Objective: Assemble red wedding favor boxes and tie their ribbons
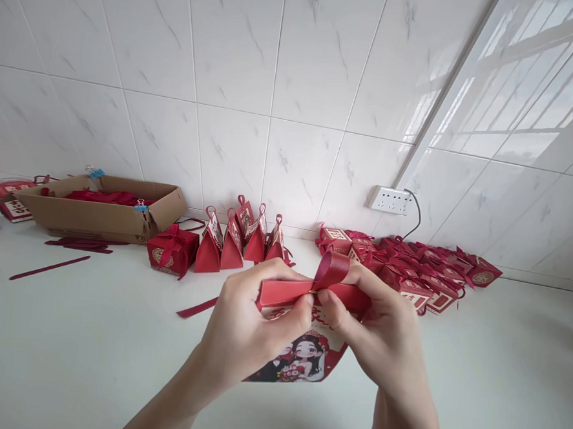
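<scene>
Both hands hold a red gift box (301,364) up in front of me, its printed side showing a cartoon couple. My left hand (261,316) pinches the left part of the folded top edge, thumb in front. On the right part, my right hand (377,317) grips the same edge, its thumb close to the left thumb at the middle. A dark red ribbon (334,269) stands up in a loop from the top edge between the hands. Something small and gold-coloured shows at the loop's base. The back of the box and the fingertips behind it are hidden.
A cardboard box (92,219) with red ribbons stands at the left. Several peaked red boxes (233,247) and a bow-tied box (172,249) line the wall. Many finished-looking red boxes (419,271) are heaped at right, below a power strip (390,200). Loose ribbon strips (50,268) lie on the table.
</scene>
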{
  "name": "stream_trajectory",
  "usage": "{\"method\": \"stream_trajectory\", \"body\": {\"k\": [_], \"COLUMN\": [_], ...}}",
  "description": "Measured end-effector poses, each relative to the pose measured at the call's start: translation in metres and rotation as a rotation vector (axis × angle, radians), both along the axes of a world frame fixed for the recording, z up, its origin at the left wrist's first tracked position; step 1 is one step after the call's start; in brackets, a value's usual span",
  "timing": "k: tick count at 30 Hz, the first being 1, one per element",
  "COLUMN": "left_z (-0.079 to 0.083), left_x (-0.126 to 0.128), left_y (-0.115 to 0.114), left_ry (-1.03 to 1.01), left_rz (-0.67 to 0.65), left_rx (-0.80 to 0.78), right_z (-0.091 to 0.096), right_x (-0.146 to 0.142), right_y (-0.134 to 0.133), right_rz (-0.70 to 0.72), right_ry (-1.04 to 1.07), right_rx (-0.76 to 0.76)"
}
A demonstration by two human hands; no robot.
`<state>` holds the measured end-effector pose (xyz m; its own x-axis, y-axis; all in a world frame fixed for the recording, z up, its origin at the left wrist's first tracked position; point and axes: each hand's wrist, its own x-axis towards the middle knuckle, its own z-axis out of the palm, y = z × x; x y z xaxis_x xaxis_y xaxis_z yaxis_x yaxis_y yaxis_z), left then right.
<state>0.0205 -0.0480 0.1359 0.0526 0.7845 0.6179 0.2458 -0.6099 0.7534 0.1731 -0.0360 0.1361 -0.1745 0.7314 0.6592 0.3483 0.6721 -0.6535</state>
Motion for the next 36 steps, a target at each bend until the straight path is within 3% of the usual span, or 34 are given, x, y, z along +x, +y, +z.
{"method": "stream_trajectory", "body": {"k": [11, 19, 23, 29, 36], "left_z": [0.0, 0.0, 0.001, -0.001, -0.003], "left_x": [-0.002, -0.001, -0.001, 0.002, 0.003], "left_y": [-0.004, -0.001, 0.0, -0.003, -0.001], "left_ry": [0.121, 0.107, 0.047, -0.077, -0.083], "left_rz": [0.096, 0.09, 0.026, 0.068, 0.051], "left_rx": [0.102, 0.077, -0.003, -0.055, 0.0], "right_z": [-0.001, -0.006, -0.004, -0.001, 0.0], "right_x": [-0.002, -0.01, -0.006, 0.005, 0.008], "right_y": [-0.005, -0.005, -0.002, -0.003, -0.003], "right_rz": [0.008, -0.102, -0.015, 0.117, 0.1], "right_ry": [0.052, 0.1, 0.072, 0.006, -0.011], "right_rx": [-0.099, -0.115, -0.111, -0.046, -0.034]}}
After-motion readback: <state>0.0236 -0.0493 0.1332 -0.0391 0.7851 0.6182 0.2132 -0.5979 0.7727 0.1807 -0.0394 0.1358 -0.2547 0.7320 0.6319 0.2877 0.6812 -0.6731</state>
